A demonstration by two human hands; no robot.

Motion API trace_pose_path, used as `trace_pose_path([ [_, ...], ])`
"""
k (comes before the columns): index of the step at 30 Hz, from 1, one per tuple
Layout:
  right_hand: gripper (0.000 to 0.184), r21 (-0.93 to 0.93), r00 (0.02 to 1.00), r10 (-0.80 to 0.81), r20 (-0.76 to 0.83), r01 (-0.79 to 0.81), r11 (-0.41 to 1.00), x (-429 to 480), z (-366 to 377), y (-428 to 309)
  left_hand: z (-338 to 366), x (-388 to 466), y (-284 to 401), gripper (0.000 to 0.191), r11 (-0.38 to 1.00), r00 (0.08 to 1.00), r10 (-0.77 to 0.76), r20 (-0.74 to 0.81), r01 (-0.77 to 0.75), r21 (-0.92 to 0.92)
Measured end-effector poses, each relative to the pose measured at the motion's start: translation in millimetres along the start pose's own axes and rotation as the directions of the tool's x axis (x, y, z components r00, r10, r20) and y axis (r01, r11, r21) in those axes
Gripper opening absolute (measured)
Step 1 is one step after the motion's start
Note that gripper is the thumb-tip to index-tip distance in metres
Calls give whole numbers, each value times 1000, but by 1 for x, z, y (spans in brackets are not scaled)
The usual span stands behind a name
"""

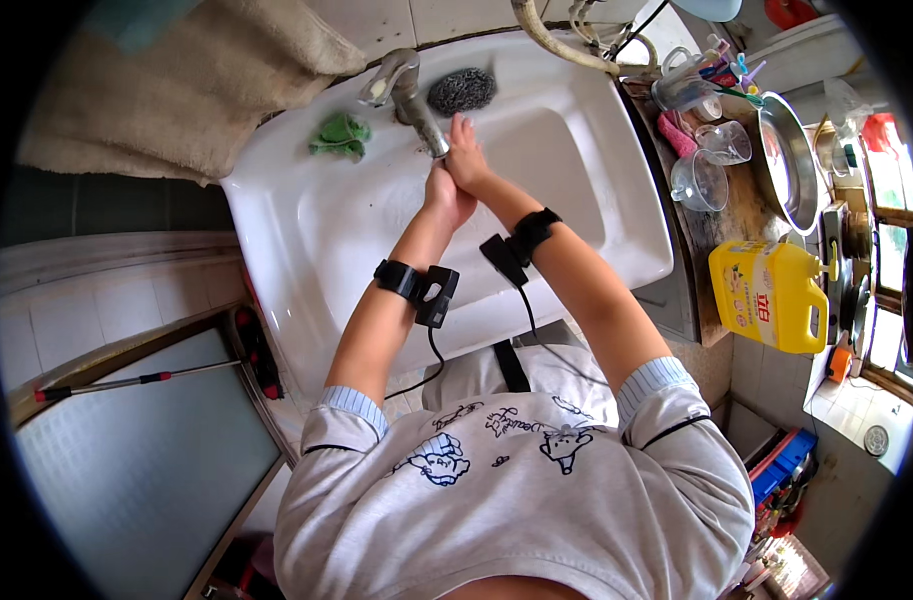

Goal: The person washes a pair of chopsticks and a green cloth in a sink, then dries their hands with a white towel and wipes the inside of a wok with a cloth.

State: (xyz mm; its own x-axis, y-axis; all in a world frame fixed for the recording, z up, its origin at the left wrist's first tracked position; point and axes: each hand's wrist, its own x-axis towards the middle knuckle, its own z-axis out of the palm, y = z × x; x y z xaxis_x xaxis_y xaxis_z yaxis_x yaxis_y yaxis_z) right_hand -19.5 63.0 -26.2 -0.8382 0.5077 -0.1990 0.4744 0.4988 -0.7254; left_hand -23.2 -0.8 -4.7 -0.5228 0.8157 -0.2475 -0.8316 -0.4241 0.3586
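My left hand and my right hand touch each other just below the spout of a metal faucet, over a white ceramic sink. The right hand lies above the left with its fingers stretched towards the back of the sink; nothing shows in it. The left palm is turned up, and its fingers are partly hidden by the spout and the other hand. A dark metal scouring pad lies on the rim behind the right fingertips. Left of the faucet is a crumpled green scrubbing cloth. Whether water runs cannot be told.
Right of the sink, a wooden counter bears clear plastic cups, a pink cloth, a metal basin and a yellow pump jug. A beige towel hangs at the upper left. Cables run from black devices on both forearms.
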Motion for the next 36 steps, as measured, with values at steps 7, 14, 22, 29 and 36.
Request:
trace_pose_path([
  [7, 70, 53, 999, 13, 46, -15, 998, 6, 4, 1, -4, 8, 6, 44, 998, 988, -63, -141, 61, -21],
  [14, 63, 171, 999, -31, 34, 25, 985, -4, 24, 9, 22, -5, 14, 43, 999, 925, -29, -379, 11, -50],
  [22, 76, 224, 999, -33, -26, 38, 974, 2, 8, -1, -12, 6, 11, 40, 989, 986, -92, -141, 74, -129],
  [29, 50, 534, 983, -54, -176, 141, 834, 18, -6, 7, -15, 2, 14, 34, 978, 973, -53, -224, 96, 185],
  [36, 36, 565, 976, 122, -180, 1, 825, 13, -7, -11, -8, 7, 8, 31, 987, 948, 28, -316, 24, 158],
])
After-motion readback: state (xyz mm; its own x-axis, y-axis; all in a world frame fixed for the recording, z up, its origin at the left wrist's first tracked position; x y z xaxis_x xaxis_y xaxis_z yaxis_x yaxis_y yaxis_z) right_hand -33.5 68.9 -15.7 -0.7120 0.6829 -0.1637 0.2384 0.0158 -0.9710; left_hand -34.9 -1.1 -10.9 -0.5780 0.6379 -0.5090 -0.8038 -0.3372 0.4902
